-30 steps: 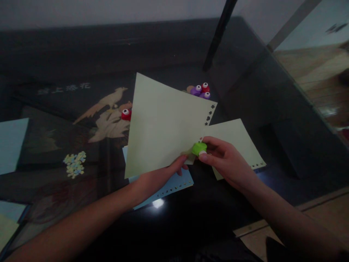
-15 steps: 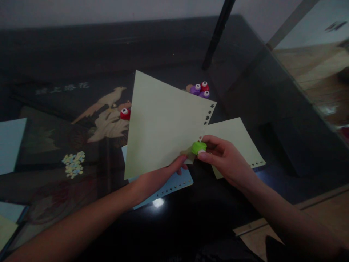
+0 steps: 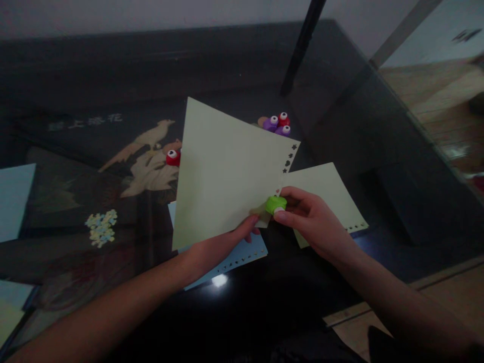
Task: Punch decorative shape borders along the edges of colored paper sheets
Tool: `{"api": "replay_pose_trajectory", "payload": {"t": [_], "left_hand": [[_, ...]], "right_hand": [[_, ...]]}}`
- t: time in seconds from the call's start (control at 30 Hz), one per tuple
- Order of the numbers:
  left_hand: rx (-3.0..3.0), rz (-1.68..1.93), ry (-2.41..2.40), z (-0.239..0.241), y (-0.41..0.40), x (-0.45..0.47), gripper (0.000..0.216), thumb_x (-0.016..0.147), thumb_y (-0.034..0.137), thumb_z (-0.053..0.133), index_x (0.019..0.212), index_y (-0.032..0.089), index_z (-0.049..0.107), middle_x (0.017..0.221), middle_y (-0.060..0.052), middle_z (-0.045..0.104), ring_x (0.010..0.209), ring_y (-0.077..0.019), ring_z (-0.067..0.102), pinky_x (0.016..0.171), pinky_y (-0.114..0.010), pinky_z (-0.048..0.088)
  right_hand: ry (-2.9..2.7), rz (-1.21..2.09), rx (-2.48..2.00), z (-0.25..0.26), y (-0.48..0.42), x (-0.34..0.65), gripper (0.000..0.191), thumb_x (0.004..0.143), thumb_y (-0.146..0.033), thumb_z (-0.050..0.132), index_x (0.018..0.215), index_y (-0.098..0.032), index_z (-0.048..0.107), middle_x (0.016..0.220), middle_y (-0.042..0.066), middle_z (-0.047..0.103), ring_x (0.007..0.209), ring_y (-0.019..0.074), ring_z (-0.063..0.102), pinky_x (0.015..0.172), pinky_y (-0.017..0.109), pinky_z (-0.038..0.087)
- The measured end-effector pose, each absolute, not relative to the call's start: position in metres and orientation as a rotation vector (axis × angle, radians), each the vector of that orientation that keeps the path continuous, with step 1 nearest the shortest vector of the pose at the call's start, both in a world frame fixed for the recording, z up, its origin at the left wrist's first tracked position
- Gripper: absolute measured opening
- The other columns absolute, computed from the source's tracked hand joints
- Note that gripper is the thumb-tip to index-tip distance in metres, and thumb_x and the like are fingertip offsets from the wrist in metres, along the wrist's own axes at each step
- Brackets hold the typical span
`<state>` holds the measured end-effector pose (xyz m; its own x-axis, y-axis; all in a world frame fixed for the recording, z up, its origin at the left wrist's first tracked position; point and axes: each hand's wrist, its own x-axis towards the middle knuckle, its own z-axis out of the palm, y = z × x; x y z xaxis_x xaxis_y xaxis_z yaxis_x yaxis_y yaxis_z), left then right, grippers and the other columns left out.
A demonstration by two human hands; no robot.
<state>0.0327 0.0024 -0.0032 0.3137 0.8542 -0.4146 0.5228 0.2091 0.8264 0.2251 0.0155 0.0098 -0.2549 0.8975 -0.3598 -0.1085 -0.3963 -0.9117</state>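
My left hand (image 3: 230,242) grips the lower edge of a pale yellow-green sheet of paper (image 3: 223,171), thumb on top and fingers underneath. The sheet is tilted, and small shaped holes run down its right edge. In my right hand (image 3: 310,217) is a green craft punch (image 3: 276,204) with a white button, held between thumb and fingers at the sheet's right edge. Below the sheet lies blue paper (image 3: 242,255) with a row of punched shapes. Another yellow-green sheet (image 3: 321,189), also punched along one edge, lies partly behind my right hand.
Purple and red punches (image 3: 278,123) stand behind the sheet, and one more red punch (image 3: 173,157) is at its left. A pile of small paper cutouts (image 3: 101,228) lies on the dark glass table (image 3: 227,65). Blue paper (image 3: 15,201) is at the far left.
Almost nothing differs. Both hands, the sheet and the green punch stay in about the same place, with only a very slight shift of the view.
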Motion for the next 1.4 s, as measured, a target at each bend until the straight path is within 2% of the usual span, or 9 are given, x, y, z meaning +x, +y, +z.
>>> {"api": "replay_pose_trajectory", "payload": {"t": [0.83, 1.0, 1.13, 1.4], "left_hand": [[1.507, 0.397, 1.382, 0.0005, 0.0028, 0.034, 0.045, 0.088, 0.051, 0.043, 0.061, 0.023, 0.065, 0.06, 0.001, 0.065, 0.063, -0.017, 0.063, 0.085, -0.034, 0.047], [1.459, 0.363, 1.397, 0.0001, 0.0018, 0.0345, 0.046, 0.087, 0.055, 0.042, 0.062, 0.024, 0.065, 0.061, 0.0, 0.065, 0.063, -0.0179, 0.063, 0.081, -0.034, 0.048], [1.433, 0.378, 1.393, -0.0021, 0.0008, 0.034, 0.049, 0.086, 0.058, 0.041, 0.058, 0.024, 0.063, 0.064, 0.0, 0.067, 0.066, -0.0185, 0.063, 0.084, -0.035, 0.047], [1.473, 0.381, 1.398, -0.0022, 0.0014, 0.0331, 0.048, 0.088, 0.057, 0.042, 0.062, 0.024, 0.066, 0.061, 0.001, 0.065, 0.065, -0.0172, 0.062, 0.085, -0.033, 0.047]], "right_hand": [[-0.946, 1.784, -1.2, 0.0088, 0.0146, 0.2231, 0.028, 0.062, -0.02, 0.083, 0.084, -0.021, 0.067, 0.083, -0.002, 0.072, 0.074, 0.0105, 0.066, 0.076, 0.026, 0.054], [-0.933, 1.784, -1.197, 0.0097, 0.0148, 0.2234, 0.027, 0.063, -0.019, 0.083, 0.084, -0.021, 0.067, 0.082, -0.003, 0.072, 0.074, 0.0096, 0.066, 0.075, 0.024, 0.054], [-0.919, 1.783, -1.21, 0.0102, 0.0144, 0.223, 0.028, 0.061, -0.02, 0.084, 0.084, -0.02, 0.066, 0.081, -0.003, 0.072, 0.073, 0.0098, 0.066, 0.074, 0.024, 0.054], [-0.909, 1.793, -1.22, 0.0096, 0.0153, 0.2233, 0.03, 0.06, -0.016, 0.084, 0.084, -0.02, 0.065, 0.08, -0.003, 0.071, 0.071, 0.0091, 0.065, 0.073, 0.023, 0.054]]}}
